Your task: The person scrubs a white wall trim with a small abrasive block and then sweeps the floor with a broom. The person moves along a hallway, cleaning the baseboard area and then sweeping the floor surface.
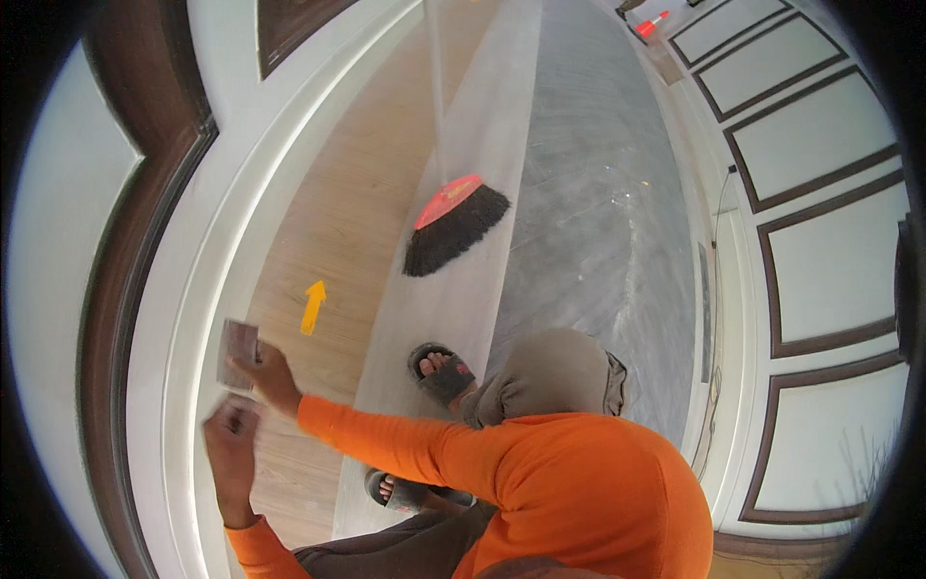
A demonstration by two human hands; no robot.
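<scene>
My right hand (269, 373) grips a flat brown rectangular piece (239, 353), held at the white baseboard (177, 362) on the left; its exact kind cannot be told. Just below it, my left hand (233, 441) is blurred, its fingers curled near the piece's lower end; whether it holds anything cannot be seen. Both hands are over the edge of the wood-look floor (311, 427). A broom (456, 224) with black bristles and a red head lies or stands ahead of my feet, its pale handle running up the view.
A yellow arrow (314, 307) marks the floor. A pale plank strip (463, 304) runs beside a dusty grey floor (593, 239). My sandalled feet are on the pale strip. White walls with dark brown mouldings flank both sides. A cable (715, 376) runs along the right wall; an orange cone (651, 25) stands far off.
</scene>
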